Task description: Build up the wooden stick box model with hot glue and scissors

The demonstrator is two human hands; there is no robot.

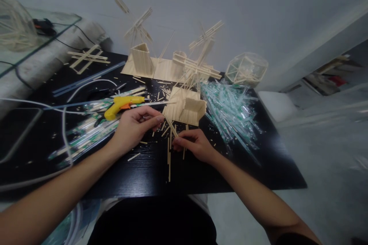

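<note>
Between my two hands slants a short bundle of thin wooden sticks (171,127). My left hand (139,123) pinches at its upper end, thumb against fingers. At the lower end my right hand (194,143) has its fingers closed round the sticks. Just beyond them stands a wooden stick model (193,110), a small box on a flat base. A yellow glue gun (117,106) lies by my left hand, its nozzle pointing right. Loose sticks (169,157) lie on the black table (138,183) below the bundle.
Packaged sticks (86,132) lie at left, crossed by a white cable (64,130). Clear plastic wrappers (232,111) are heaped at right. Windmill-like stick models (140,61) stand along the wall, with a faceted clear container (247,68) at the far right corner.
</note>
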